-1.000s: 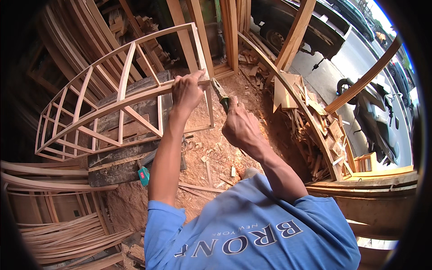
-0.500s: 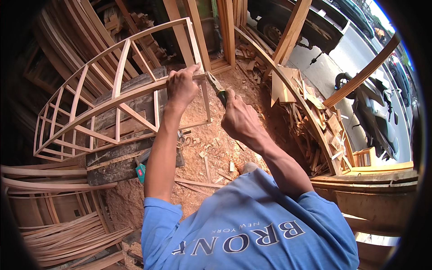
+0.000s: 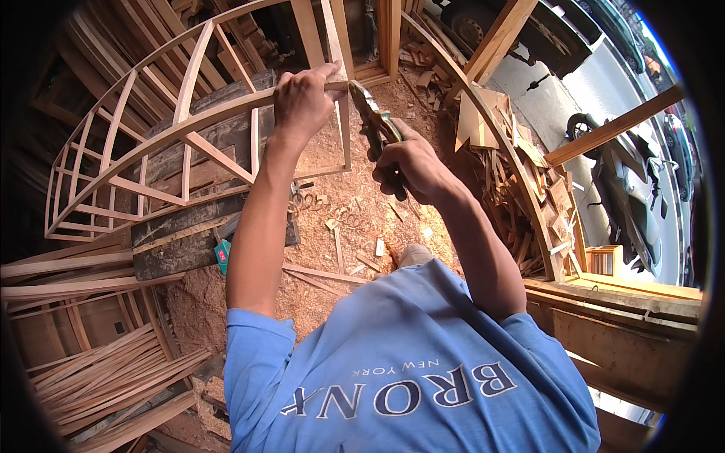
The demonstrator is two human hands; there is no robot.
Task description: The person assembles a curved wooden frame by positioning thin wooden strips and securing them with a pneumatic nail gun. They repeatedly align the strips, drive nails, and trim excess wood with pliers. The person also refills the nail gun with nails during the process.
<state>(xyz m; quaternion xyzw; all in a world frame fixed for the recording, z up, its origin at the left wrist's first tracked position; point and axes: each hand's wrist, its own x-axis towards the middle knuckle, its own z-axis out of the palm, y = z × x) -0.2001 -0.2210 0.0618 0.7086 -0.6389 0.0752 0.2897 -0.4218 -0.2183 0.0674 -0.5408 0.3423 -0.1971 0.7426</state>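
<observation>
A curved frame of pale wooden slats (image 3: 226, 109) stretches from the far left to the middle, partly over a dark, worn bench (image 3: 181, 241). My left hand (image 3: 304, 106) is closed around its upper rail close to the right-hand corner, index finger along the upright slat. In my right hand (image 3: 415, 162) is a pair of pliers (image 3: 374, 117) with dark and green handles. The handles are spread, and some fingers wrap the lower one. The metal jaws are up against the corner end of the rail; whether they grip anything is too small to tell.
Wood shavings cover the floor (image 3: 325, 249). A heap of offcuts (image 3: 517, 196) lies to the right behind a long curved beam (image 3: 502, 132). Stacked strips (image 3: 121, 370) fill the lower left. A motorcycle (image 3: 623, 189) stands outside on the right.
The pliers' handles have spread apart and more of the tool shows in my right hand. My left hand keeps its hold on the rail. The view has shifted, with the frame now higher in it.
</observation>
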